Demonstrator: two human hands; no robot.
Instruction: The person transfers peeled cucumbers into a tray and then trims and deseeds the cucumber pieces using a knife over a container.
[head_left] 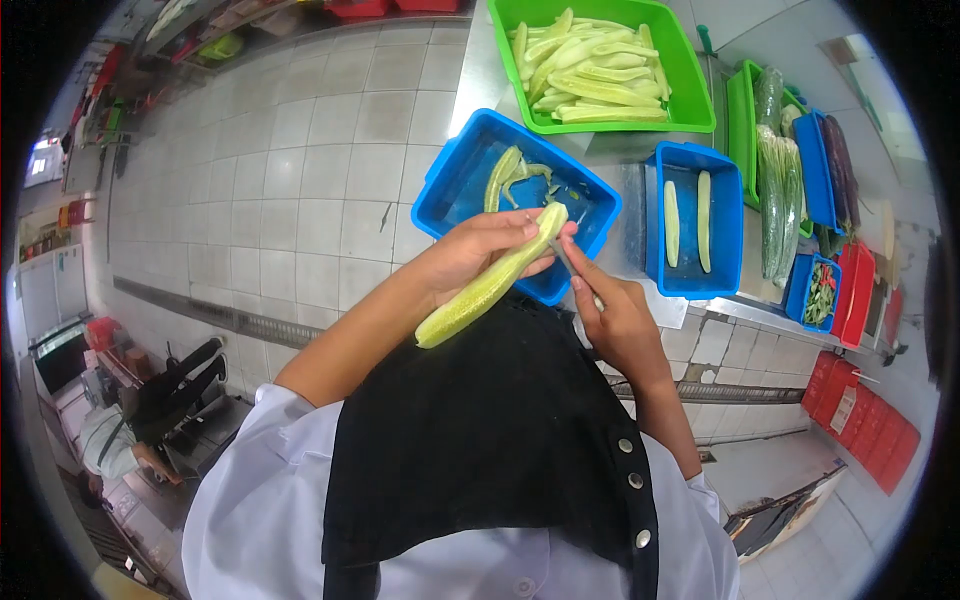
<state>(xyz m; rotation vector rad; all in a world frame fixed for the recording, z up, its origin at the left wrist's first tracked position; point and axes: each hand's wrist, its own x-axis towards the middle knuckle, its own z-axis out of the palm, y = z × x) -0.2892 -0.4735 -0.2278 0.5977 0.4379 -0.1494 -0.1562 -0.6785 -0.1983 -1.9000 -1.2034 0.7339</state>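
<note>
A long pale green cucumber-like vegetable (pixel 480 293) lies slanted across my left hand (pixel 467 252), whose fingers wrap round its upper part. Close to its top end, my right hand (pixel 612 312) grips a small knife (pixel 566 262), the blade beside the vegetable. Both hands are over the near edge of a blue tub (pixel 440 205), which holds curved green pieces (pixel 503 178) that look like peel or scraps. Behind it, a green tub (pixel 700 100) is heaped with pale green vegetables (pixel 600 75).
A second blue tub (pixel 735 235) on the right holds two pale vegetables (pixel 704 220). Beyond it are leafy bundles (pixel 780 205), a small blue basket (pixel 800 290) and red crates (pixel 860 420). Another person (pixel 112 445) is at the far lower left.
</note>
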